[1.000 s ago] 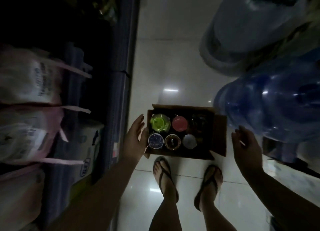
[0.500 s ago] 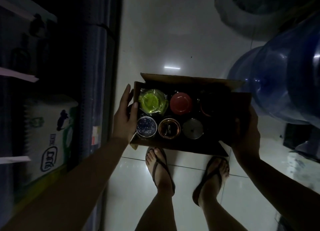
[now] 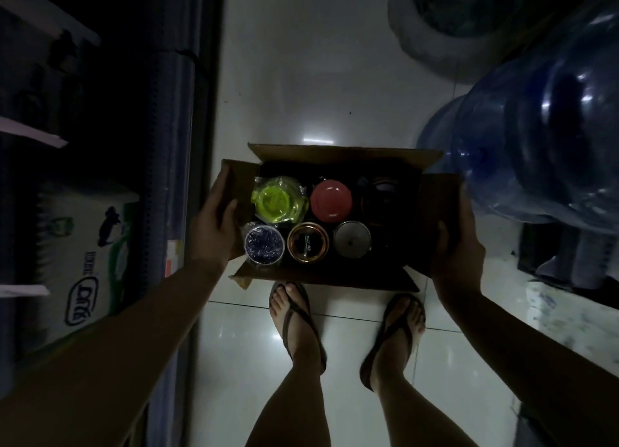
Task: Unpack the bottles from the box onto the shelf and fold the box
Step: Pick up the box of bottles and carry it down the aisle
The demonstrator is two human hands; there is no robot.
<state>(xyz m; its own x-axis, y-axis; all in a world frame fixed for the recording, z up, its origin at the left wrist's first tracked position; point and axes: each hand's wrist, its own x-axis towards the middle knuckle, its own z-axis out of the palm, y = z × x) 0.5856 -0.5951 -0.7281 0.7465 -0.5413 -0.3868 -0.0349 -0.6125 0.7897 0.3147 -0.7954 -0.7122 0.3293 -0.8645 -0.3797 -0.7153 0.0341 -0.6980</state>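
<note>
An open cardboard box (image 3: 338,155) hangs above the white tiled floor, its flaps spread out. My left hand (image 3: 214,222) grips its left side and my right hand (image 3: 455,245) grips its right side. Several bottles stand inside, seen from above: a lime-green cap (image 3: 276,200), a red cap (image 3: 331,198), a dark blue cap (image 3: 264,244), a copper-rimmed cap (image 3: 307,242), a grey cap (image 3: 351,239) and a dark one (image 3: 382,192) in the back right corner. The shelf (image 3: 170,178) stands in shadow at the left.
Large blue water jugs (image 3: 536,138) crowd the right side, close to the box's right flap. A white sack with printed letters (image 3: 87,255) lies on a low shelf level at the left. My sandalled feet (image 3: 294,322) stand right under the box.
The box was on the floor with both hands reaching beside it. Both hands have taken hold of its sides and raised it toward me.
</note>
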